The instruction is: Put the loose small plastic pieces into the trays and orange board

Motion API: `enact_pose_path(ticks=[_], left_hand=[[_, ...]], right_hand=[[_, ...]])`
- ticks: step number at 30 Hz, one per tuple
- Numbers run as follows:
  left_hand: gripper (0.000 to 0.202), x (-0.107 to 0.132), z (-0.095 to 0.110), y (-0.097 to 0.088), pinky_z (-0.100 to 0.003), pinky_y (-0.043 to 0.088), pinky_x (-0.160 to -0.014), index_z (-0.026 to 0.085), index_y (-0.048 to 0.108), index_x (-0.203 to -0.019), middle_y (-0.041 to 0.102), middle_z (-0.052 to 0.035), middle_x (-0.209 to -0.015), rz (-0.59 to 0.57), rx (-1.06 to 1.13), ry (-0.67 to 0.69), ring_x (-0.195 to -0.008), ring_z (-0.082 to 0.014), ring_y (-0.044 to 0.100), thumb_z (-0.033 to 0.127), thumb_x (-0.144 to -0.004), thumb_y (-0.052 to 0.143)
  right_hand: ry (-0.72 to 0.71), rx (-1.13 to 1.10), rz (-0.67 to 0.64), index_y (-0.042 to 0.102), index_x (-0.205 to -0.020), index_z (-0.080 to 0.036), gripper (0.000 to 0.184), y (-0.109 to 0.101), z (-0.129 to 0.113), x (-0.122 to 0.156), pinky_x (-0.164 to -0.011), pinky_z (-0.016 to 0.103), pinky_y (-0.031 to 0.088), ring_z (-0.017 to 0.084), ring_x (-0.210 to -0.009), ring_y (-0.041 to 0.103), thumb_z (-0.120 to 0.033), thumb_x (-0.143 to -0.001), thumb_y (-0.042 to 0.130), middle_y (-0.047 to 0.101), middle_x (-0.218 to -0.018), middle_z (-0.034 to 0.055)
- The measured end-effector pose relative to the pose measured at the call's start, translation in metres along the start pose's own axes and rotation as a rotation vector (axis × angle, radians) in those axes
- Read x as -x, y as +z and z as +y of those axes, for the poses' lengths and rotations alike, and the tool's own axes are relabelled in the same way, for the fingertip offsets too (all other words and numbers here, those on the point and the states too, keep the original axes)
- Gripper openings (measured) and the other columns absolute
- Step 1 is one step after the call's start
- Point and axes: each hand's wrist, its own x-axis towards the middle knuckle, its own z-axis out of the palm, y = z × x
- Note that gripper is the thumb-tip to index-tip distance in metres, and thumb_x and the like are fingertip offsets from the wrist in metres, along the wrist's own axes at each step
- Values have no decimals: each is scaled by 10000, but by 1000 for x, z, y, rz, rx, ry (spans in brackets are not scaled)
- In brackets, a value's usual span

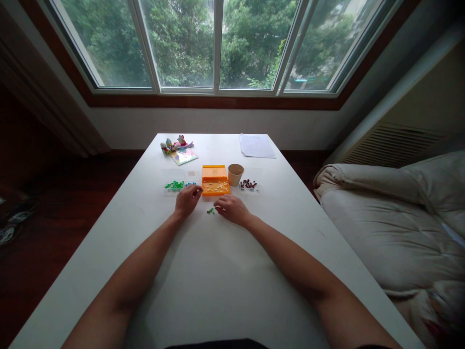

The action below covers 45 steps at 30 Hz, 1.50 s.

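My left hand (188,200) is at the front left corner of an orange case (215,179), its fingertips pinched together; whatever they hold is too small to make out. Small pale pieces lie scattered in the open case. My right hand (233,209) rests low over the table in front of the case, fingers loosely bent and apart, with nothing visible in them. Just left of its fingertips lies a little cluster of green and dark bricks (210,211). Beside my left hand, a clear tray holds green bricks (175,185) and blue bricks (191,184).
A brown paper cup (235,175) stands right of the case, next to dark brown bricks (248,184) in a clear tray. Farther back on the white table (225,281) are colourful small figures (176,145), a shiny packet (184,155) and paper sheets (257,146). A padded sofa (385,228) is at right.
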Motion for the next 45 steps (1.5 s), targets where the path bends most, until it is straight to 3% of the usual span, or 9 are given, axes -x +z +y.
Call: enact_pose_path(ticks=[2,5,9,12,17,25,29,40,45], left_hand=[[237,-4,-13,-7,-271,418,-740,204,696,-995,676,-37,-860,140,-48,-117,-746,-163,591,332,-937,506],[235,-8,-33,-19,-289,404,-758,214,693,-999,682,-24,-814,260,-119,-289,-761,-179,612,351,-924,516],[215,-11,-48,-28,-332,371,-804,234,690,-990,699,-29,-820,305,-232,-454,-831,-216,626,339,-895,528],[211,-11,-50,-29,-364,344,-829,241,685,-981,709,-39,-830,303,-285,-495,-865,-241,623,338,-884,525],[215,-10,-47,-28,-374,328,-826,234,674,-994,708,-58,-845,277,-333,-480,-880,-255,614,333,-879,521],[199,-8,-31,-18,-374,344,-842,223,681,-975,713,-68,-913,217,-298,-324,-914,-252,622,276,-893,508],[216,-7,-24,-13,-383,348,-872,219,689,-991,711,-74,-894,160,-289,-231,-904,-254,621,268,-903,498],[214,-6,-23,-10,-378,375,-887,215,697,-987,708,-72,-880,129,-271,-182,-878,-253,625,251,-895,507],[222,-3,-18,-7,-329,414,-795,225,701,-1017,713,-71,-911,65,-265,-147,-868,-239,636,237,-890,519]], right_hand=[[-76,8,-21,692,-1001,-229,127,2,-9,-2,-773,276,384,185,-898,559,-247,-948,578,662,-929,56],[-81,8,-1,684,-1026,-220,130,5,-16,-3,-770,289,388,192,-912,549,-268,-950,589,652,-952,61],[-28,21,4,684,-1019,-216,119,8,-16,-4,-776,293,395,195,-918,545,-260,-939,609,644,-961,65],[-12,32,3,685,-963,-213,85,9,-16,-4,-763,291,393,192,-901,540,-247,-935,613,638,-944,63],[12,-15,22,680,-915,-207,117,11,-17,-4,-753,293,395,192,-886,544,-319,-925,651,635,-926,64],[88,-4,40,682,-998,-214,104,18,-11,-5,-791,285,408,192,-941,555,-223,-900,648,643,-989,58],[38,-21,26,693,-1015,-234,122,20,-11,-8,-796,281,404,186,-934,554,-224,-905,642,640,-978,50],[-28,-36,19,685,-902,-227,79,21,-12,-10,-799,278,391,180,-902,544,-215,-926,611,629,-915,44],[126,-44,150,677,-957,-215,157,15,-1,-11,-805,268,407,177,-895,568,-239,-973,522,658,-912,50]])
